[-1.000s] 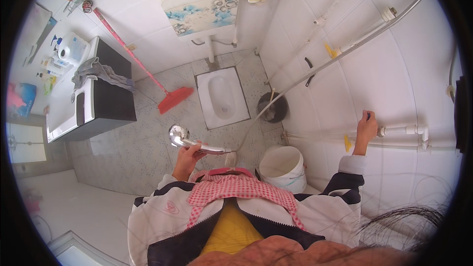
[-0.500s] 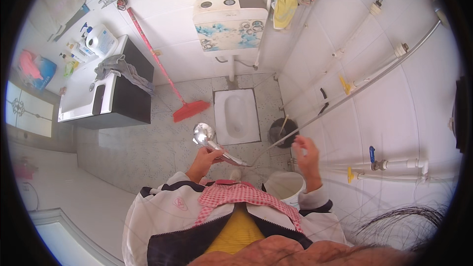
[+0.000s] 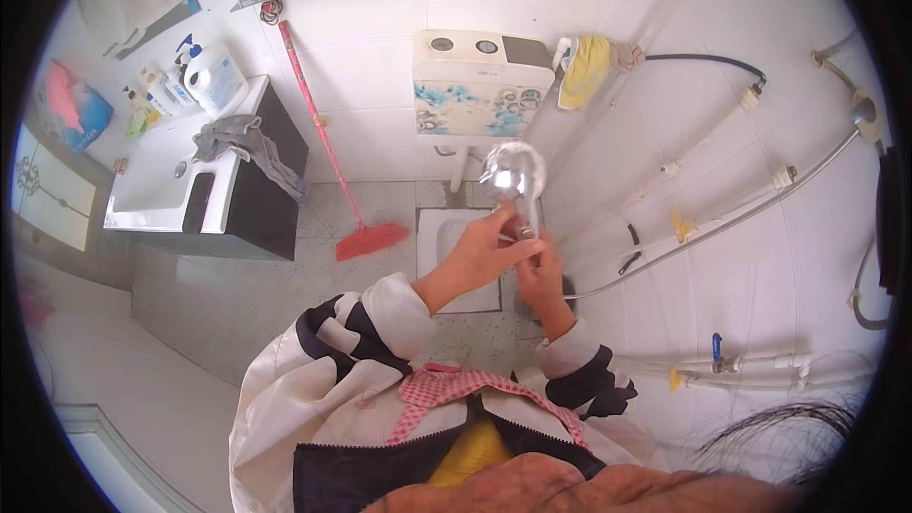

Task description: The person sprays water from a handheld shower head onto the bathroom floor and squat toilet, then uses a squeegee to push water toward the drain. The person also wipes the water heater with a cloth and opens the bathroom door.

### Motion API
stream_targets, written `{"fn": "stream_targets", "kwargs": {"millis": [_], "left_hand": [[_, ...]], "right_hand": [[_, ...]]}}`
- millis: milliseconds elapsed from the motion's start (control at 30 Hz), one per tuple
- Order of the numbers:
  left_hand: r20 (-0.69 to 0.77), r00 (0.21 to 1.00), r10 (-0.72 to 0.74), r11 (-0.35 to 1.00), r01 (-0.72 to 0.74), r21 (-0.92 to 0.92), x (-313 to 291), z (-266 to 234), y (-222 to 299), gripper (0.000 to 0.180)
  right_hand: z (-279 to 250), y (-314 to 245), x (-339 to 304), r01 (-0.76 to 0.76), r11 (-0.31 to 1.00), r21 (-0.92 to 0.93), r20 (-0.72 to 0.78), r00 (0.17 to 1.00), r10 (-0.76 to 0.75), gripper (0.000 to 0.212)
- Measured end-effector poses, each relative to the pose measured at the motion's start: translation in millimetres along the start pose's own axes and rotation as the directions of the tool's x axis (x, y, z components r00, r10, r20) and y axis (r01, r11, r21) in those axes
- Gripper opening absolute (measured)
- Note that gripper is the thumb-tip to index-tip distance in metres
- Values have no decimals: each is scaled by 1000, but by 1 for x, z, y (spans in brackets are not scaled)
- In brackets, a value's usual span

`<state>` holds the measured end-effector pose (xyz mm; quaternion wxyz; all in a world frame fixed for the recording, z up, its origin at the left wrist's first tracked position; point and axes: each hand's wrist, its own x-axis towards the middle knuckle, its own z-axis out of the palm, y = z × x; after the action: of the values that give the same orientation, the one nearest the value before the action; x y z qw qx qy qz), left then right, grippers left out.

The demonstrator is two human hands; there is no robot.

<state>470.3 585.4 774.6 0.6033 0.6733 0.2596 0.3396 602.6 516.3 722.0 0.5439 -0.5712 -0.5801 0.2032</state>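
A white-tiled bathroom is surrounding the squat toilet [image 3: 456,256]. Both the left hand [image 3: 480,252] and right hand [image 3: 541,271] are gripping the chrome shower head [image 3: 513,176] above it; holding the handle firmly is keeping the hose [image 3: 722,228] untwisted.

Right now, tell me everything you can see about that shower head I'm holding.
The shower head is shiny chrome-looking metal, with a round face and a slim handle running down from it. It is held upright in front of the wall-mounted cistern, above the squat toilet pan. The left hand and the right hand both grip the handle. A metal hose curves from below the hands up the tiled wall. Whether water is running cannot be seen.
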Motion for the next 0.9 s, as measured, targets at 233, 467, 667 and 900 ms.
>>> {"fn": "stream_targets", "kwargs": {"millis": [233,467,667,900], "left_hand": [[159,987,-4,999,-5,52,23,-80,-20,37],[-60,995,-79,955,58,-290,75,-153,-54,24],[-11,996,-93,892,78,-445,112,-155,-52,26],[4,907,420,731,-341,591,178,-179,-92,45]], "right_hand": [[-8,-52,166,-71,961,266,-256,956,141,28],[37,-46,209,-269,937,223,-156,939,307,26],[69,-23,198,-388,861,329,-138,882,450,26],[61,-26,194,-293,917,271,-295,882,369,27]]}}
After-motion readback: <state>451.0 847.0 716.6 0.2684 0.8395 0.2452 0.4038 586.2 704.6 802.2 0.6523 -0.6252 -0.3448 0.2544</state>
